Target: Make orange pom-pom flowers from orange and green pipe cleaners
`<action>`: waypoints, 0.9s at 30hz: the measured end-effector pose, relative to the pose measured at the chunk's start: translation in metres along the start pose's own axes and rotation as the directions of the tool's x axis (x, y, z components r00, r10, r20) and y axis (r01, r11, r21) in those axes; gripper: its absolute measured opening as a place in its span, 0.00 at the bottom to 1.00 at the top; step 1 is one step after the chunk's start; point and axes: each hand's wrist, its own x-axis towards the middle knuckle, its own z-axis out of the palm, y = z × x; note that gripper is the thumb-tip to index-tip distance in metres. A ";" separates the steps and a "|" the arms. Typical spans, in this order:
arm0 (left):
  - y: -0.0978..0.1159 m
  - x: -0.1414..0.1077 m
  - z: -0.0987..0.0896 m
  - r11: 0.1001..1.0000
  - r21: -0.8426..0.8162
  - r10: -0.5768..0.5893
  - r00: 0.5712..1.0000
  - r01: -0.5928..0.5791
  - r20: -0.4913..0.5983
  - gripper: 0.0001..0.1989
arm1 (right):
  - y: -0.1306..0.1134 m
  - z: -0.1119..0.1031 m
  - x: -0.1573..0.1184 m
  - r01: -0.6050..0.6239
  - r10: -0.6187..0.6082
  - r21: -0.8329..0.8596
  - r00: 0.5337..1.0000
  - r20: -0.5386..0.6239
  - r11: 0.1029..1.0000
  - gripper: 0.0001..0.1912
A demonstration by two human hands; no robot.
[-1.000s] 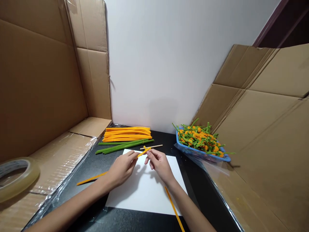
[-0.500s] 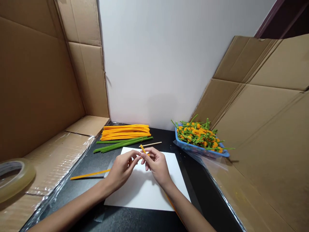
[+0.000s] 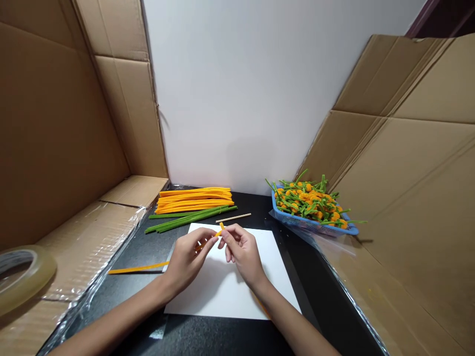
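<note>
Before a white wall (image 3: 237,89), over white paper (image 3: 230,291) on black tabletop (image 3: 208,338), pinches an orange stem (image 3: 218,233) in left hand (image 3: 188,254) and right hand (image 3: 242,253), leaving less tip showing than half a second ago.

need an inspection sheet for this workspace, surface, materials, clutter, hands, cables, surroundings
Surface: black tabletop with a white sheet lying on it, under the hands
Job's things: orange stem at the fingertips; orange stem bundle and green stems beyond the sheet; blue basket at right, heaped with orange-and-green pieces
Clutter: wooden stick beyond the sheet; tape roll on cardboard at far left
Hands: left hand and right hand both pinch the orange stem above the sheet
Cables: nothing seen
Surroundings: cardboard panels on both sides, pale wall behind
</note>
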 end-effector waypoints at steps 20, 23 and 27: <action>0.001 -0.002 0.002 0.997 -0.016 -0.081 0.988 0.080 -0.135 0.10 | 0.004 0.001 0.001 -0.071 0.070 0.066 0.997 0.018 0.995 0.15; 0.002 -0.003 0.003 0.995 -0.024 -0.099 0.986 0.096 -0.135 0.10 | 0.006 0.001 -0.001 -0.088 0.086 0.091 0.996 0.026 0.992 0.17; 0.003 -0.002 0.004 0.992 -0.047 -0.121 0.987 0.117 -0.105 0.10 | 0.008 0.002 -0.002 -0.078 0.076 0.126 0.997 0.023 0.989 0.17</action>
